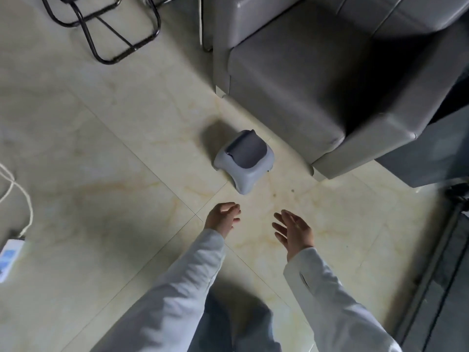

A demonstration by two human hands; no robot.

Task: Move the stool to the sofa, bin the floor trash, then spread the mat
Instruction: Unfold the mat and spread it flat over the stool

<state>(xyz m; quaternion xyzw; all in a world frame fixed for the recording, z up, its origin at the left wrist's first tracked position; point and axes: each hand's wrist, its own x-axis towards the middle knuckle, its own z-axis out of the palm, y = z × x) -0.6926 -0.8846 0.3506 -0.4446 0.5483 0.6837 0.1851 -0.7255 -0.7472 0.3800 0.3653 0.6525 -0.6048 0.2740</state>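
A small grey plastic stool (244, 161) with a darker seat pad stands on the tiled floor, just in front of the grey sofa (317, 80) and a short gap from its base. My left hand (223, 218) hovers below the stool, fingers loosely curled and holding nothing. My right hand (293, 231) is beside it to the right, palm turned inward with fingers spread, also free of anything. Both hands are a little short of the stool and do not touch it. No mat and no bin are in view.
Black metal chair legs (106, 29) stand at the top left. A white power strip (9, 255) with its cable lies at the left edge. A dark cabinet or stand (444, 262) lines the right side. Small specks (292, 191) dot the floor near the stool.
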